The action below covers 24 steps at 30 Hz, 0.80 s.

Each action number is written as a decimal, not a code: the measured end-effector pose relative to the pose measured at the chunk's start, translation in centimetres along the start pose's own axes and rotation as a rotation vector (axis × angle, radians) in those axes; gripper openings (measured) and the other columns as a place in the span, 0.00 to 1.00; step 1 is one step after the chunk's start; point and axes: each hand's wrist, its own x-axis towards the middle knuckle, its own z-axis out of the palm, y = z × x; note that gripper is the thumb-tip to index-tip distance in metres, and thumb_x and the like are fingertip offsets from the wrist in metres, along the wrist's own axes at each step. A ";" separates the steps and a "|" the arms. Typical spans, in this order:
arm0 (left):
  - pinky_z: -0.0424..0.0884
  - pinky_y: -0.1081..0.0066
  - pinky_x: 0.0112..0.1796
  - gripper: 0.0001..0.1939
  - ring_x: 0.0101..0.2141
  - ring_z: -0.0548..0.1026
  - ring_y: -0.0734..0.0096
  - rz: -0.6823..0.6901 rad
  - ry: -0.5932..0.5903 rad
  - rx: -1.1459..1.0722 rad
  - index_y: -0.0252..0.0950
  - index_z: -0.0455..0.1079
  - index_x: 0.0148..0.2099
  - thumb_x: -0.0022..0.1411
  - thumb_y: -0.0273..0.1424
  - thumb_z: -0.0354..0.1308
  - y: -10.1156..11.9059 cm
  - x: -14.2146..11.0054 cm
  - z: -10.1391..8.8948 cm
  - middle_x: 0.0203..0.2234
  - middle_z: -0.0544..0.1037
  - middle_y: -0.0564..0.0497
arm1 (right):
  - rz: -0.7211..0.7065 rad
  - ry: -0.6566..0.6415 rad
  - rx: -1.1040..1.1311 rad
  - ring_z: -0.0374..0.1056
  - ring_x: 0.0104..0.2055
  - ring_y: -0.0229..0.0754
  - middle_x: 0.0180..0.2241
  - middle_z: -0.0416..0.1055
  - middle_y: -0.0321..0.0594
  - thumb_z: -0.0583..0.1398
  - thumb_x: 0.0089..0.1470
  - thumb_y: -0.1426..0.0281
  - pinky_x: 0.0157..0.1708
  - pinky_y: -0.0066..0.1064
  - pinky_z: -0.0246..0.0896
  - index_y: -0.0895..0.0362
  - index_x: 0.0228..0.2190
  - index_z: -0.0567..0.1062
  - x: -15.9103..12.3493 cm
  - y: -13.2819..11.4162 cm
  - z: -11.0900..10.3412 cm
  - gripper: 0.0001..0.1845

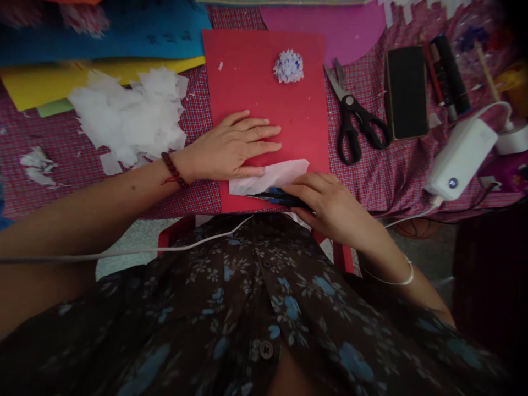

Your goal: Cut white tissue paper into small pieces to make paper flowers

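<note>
My left hand (235, 144) lies flat with fingers outstretched on a red sheet (247, 60), its thumb touching a piece of white paper (284, 171). Along the paper's near edge, my right hand (325, 201) is closed around a slim black-and-blue tool (278, 196). The tool points left and its exact kind is not clear. Toward the sheet's far right corner sits a white-and-blue ruffled paper ball (288, 66). Black-handled scissors (355, 113) lie partly spread just right of the red sheet.
Thin white paper pieces (132, 118) are heaped at left, near yellow (41, 85) and blue sheets (124, 36). At right are a black phone (407, 92), markers (449, 74) and a white power bank (462, 157) with a cable. A white cord (165, 249) crosses in front of my body.
</note>
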 end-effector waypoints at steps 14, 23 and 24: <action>0.46 0.42 0.66 0.35 0.69 0.55 0.46 -0.051 -0.043 0.096 0.38 0.59 0.70 0.68 0.52 0.50 2.2 -2.7 -1.1 0.70 0.59 0.41 | 0.053 0.039 -0.013 0.69 0.52 0.56 0.51 0.74 0.51 0.56 0.64 0.71 0.51 0.50 0.64 0.55 0.58 0.72 -1.8 1.1 -0.1 0.21; 0.51 0.44 0.65 0.32 0.68 0.58 0.48 -0.181 0.052 0.059 0.44 0.58 0.71 0.71 0.51 0.43 2.1 -4.6 -0.9 0.70 0.60 0.44 | 0.039 0.040 0.008 0.68 0.54 0.57 0.52 0.73 0.49 0.56 0.64 0.71 0.52 0.53 0.63 0.52 0.60 0.71 -1.7 1.4 0.1 0.23; 0.50 0.43 0.65 0.32 0.68 0.58 0.48 -0.185 0.071 0.063 0.44 0.59 0.70 0.71 0.51 0.43 1.8 -4.3 -0.7 0.70 0.60 0.45 | 0.039 0.041 0.009 0.68 0.54 0.57 0.52 0.73 0.49 0.56 0.63 0.71 0.52 0.53 0.63 0.52 0.59 0.71 -1.7 1.3 0.1 0.23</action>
